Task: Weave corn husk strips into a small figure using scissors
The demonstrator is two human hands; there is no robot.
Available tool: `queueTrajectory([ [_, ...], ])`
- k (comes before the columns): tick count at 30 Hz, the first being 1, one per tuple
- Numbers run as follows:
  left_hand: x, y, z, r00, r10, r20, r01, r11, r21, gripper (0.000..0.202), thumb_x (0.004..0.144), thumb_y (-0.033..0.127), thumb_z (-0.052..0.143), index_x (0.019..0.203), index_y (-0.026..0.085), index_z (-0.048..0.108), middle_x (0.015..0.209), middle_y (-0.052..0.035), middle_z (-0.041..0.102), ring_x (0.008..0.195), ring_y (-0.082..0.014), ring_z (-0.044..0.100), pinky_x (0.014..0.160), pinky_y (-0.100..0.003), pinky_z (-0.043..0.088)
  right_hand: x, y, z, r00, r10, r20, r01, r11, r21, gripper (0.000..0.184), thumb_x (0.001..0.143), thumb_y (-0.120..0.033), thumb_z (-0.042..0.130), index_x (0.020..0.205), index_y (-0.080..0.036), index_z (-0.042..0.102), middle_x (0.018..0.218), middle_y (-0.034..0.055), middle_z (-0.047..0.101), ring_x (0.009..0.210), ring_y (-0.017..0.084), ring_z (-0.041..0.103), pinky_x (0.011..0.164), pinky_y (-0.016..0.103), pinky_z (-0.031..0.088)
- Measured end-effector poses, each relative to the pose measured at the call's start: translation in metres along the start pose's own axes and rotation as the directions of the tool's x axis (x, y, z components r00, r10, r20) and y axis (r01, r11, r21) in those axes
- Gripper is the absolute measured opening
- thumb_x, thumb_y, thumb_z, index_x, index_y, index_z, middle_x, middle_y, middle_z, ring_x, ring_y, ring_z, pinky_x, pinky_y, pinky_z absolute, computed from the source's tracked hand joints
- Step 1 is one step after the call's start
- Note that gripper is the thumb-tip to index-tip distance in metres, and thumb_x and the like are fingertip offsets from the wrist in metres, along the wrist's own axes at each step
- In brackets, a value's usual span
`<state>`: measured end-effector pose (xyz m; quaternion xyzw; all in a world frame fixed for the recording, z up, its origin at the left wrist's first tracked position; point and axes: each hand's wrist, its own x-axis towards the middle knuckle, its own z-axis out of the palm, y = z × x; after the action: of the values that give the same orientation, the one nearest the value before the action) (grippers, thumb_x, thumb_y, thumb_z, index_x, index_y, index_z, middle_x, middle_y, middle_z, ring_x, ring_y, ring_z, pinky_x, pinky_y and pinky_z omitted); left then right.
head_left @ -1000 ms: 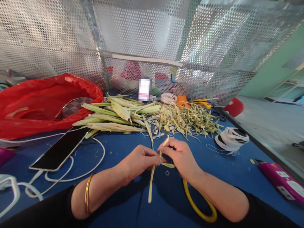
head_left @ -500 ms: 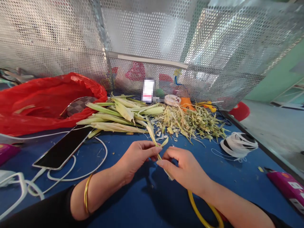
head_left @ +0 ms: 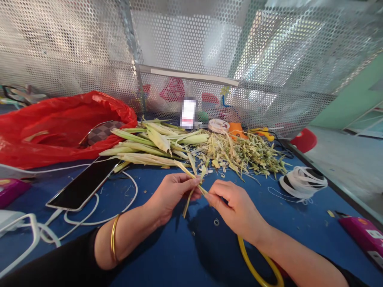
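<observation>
Pale corn husk strips (head_left: 187, 170) cross each other between my hands, above the blue tabletop. My left hand (head_left: 169, 195) pinches them between thumb and fingers where they cross. My right hand (head_left: 235, 205) is closed on the lower right end of a strip, with thumb against bent index finger. One narrow end (head_left: 187, 205) hangs below my left fingers. Just beyond lies a pile of whole corn husks (head_left: 155, 141), greenish and pale yellow. To its right is a heap of dry husk scraps and small woven-looking pieces (head_left: 254, 155).
A red plastic bag (head_left: 56, 123) gapes at the left, near a dark phone (head_left: 85, 185) with a white cable. A bundle of white cord (head_left: 302, 182) lies right. A yellow loop (head_left: 245, 259) sits under my right forearm. A perforated metal panel (head_left: 185, 48) stands behind.
The strips have shifted from nearly one line to crossing, with an end now hanging below my left fingers. My right hand has moved slightly away from my left.
</observation>
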<state>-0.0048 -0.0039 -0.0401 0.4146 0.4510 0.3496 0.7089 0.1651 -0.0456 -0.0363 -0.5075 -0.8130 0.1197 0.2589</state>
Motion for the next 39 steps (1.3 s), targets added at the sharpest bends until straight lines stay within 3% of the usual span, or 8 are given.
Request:
queueTrajectory([
  [5, 0.002, 0.000, -0.005, 0.997, -0.007, 0.083, 0.015, 0.995, -0.097, 0.024, 0.068, 0.031, 0.074, 0.082, 0.012, 0.071, 0.081, -0.0087, 0.072, 0.077, -0.0168, 0.066, 0.079, -0.027, 0.049, -0.003, 0.000, 0.001, 0.913, -0.254, -0.318, 0.117, 0.913, -0.390, 0.015, 0.089, -0.021, 0.050, 0.098, -0.016, 0.062, 0.086, 0.0077, 0.063, 0.079, 0.020, 0.057, 0.078, 0.037, 0.038],
  [9, -0.001, -0.002, -0.001, 0.994, -0.019, 0.109, 0.028, 0.996, -0.082, 0.018, 0.064, 0.023, 0.074, 0.077, 0.010, 0.071, 0.079, -0.0086, 0.072, 0.071, -0.0150, 0.064, 0.072, -0.025, 0.048, -0.007, -0.005, 0.005, 0.819, -0.569, -0.074, 0.437, 0.702, -0.562, 0.028, 0.090, -0.010, 0.043, 0.112, -0.013, 0.059, 0.082, 0.0064, 0.065, 0.074, 0.019, 0.055, 0.079, 0.039, 0.037],
  [14, -0.003, -0.007, 0.005, 0.993, -0.043, 0.112, 0.055, 0.993, -0.108, 0.022, 0.060, 0.018, 0.076, 0.080, 0.010, 0.071, 0.077, -0.0072, 0.072, 0.070, -0.0142, 0.063, 0.067, -0.024, 0.047, -0.007, -0.004, 0.014, 0.797, -0.596, 0.103, 0.530, 0.607, -0.592, 0.020, 0.090, -0.011, 0.044, 0.097, -0.011, 0.062, 0.074, 0.0053, 0.060, 0.065, 0.018, 0.053, 0.068, 0.037, 0.035],
  [28, -0.004, -0.017, 0.009, 0.999, -0.034, 0.003, 0.034, 0.993, -0.116, 0.034, 0.059, 0.013, 0.076, 0.092, 0.010, 0.065, 0.070, -0.0039, 0.071, 0.065, -0.0119, 0.063, 0.067, -0.022, 0.047, -0.014, -0.007, 0.025, 0.773, -0.634, 0.016, 0.576, 0.691, -0.436, 0.022, 0.091, -0.010, 0.041, 0.085, -0.011, 0.062, 0.071, 0.0066, 0.061, 0.069, 0.018, 0.055, 0.075, 0.037, 0.039],
  [32, -0.004, -0.007, 0.005, 0.997, -0.060, 0.056, 0.065, 0.993, -0.094, 0.034, 0.064, 0.014, 0.072, 0.096, 0.012, 0.063, 0.073, -0.0044, 0.071, 0.064, -0.0119, 0.063, 0.064, -0.022, 0.048, -0.010, -0.007, 0.006, 0.897, -0.410, -0.165, 0.367, 0.899, -0.238, 0.018, 0.093, -0.022, 0.045, 0.093, -0.014, 0.061, 0.072, 0.0038, 0.063, 0.068, 0.016, 0.056, 0.071, 0.033, 0.038],
  [35, -0.006, -0.002, 0.004, 0.992, -0.089, 0.092, 0.094, 0.994, -0.048, 0.029, 0.068, 0.014, 0.066, 0.096, 0.013, 0.063, 0.071, -0.0034, 0.069, 0.062, -0.0122, 0.062, 0.065, -0.025, 0.049, -0.001, 0.002, -0.012, 0.942, 0.113, -0.317, -0.084, 0.991, 0.102, 0.022, 0.091, -0.035, 0.048, 0.090, -0.019, 0.063, 0.072, 0.0024, 0.063, 0.066, 0.015, 0.055, 0.066, 0.030, 0.039],
  [37, -0.006, -0.002, 0.004, 0.985, -0.115, 0.132, 0.118, 0.993, -0.015, 0.028, 0.069, 0.014, 0.062, 0.097, 0.013, 0.063, 0.069, -0.0029, 0.067, 0.062, -0.0126, 0.062, 0.067, -0.027, 0.050, 0.005, 0.010, -0.016, 0.928, 0.367, -0.061, -0.307, 0.846, 0.436, 0.027, 0.089, -0.040, 0.051, 0.079, -0.019, 0.065, 0.066, 0.0005, 0.059, 0.059, 0.013, 0.050, 0.057, 0.026, 0.037],
  [39, -0.007, -0.004, 0.004, 0.974, -0.126, 0.188, 0.127, 0.992, 0.005, 0.027, 0.069, 0.014, 0.061, 0.095, 0.014, 0.064, 0.070, -0.0029, 0.066, 0.064, -0.0131, 0.061, 0.068, -0.028, 0.050, 0.009, 0.016, -0.012, 0.887, 0.418, 0.197, -0.432, 0.595, 0.678, 0.027, 0.084, -0.041, 0.057, 0.074, -0.017, 0.065, 0.062, -0.0012, 0.054, 0.055, 0.011, 0.044, 0.053, 0.024, 0.034],
])
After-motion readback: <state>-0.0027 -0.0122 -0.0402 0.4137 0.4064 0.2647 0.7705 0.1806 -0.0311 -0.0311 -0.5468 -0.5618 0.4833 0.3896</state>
